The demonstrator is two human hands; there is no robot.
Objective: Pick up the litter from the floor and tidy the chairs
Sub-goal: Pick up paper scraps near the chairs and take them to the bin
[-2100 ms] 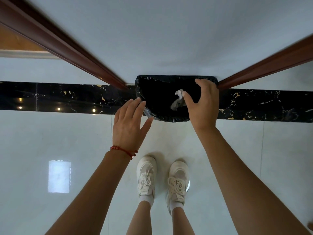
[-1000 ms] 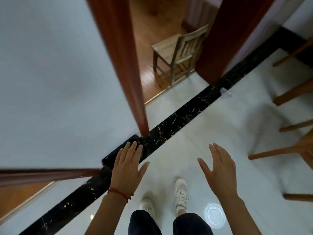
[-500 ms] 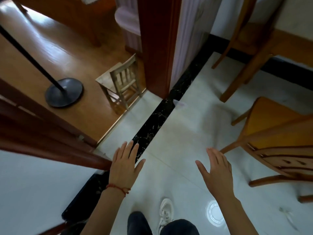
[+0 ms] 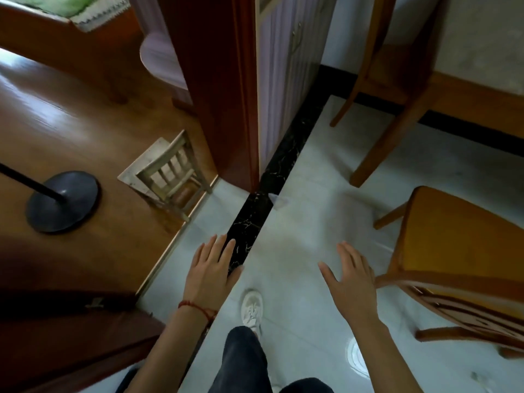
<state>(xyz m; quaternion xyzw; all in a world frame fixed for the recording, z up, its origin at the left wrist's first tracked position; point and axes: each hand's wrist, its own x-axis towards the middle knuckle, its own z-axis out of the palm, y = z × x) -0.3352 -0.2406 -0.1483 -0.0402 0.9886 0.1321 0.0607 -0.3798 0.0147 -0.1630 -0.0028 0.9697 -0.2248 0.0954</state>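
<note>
A small white scrap of litter (image 4: 278, 200) lies on the white tiles beside the black marble strip (image 4: 255, 219), just past the door frame. My left hand (image 4: 211, 268), with a red string at its wrist, hovers with fingers spread and empty over the strip. My right hand (image 4: 350, 276) is also spread and empty, close to the left edge of a yellow-seated wooden chair (image 4: 459, 251). A second wooden chair (image 4: 397, 69) stands farther off at a table. Another pale scrap (image 4: 479, 377) shows at the lower right.
A small pale wooden chair (image 4: 170, 171) stands in the doorway on the brown wood floor. A dark round stand base (image 4: 62, 201) sits left of it. The red-brown door frame (image 4: 226, 89) rises ahead. My white shoe (image 4: 251, 309) is on the tiles.
The view has turned away from the black bin bag to the doorway and chairs. Both hands, empty since the tissue went into the bag, stay spread; the scene has drawn slightly closer.
</note>
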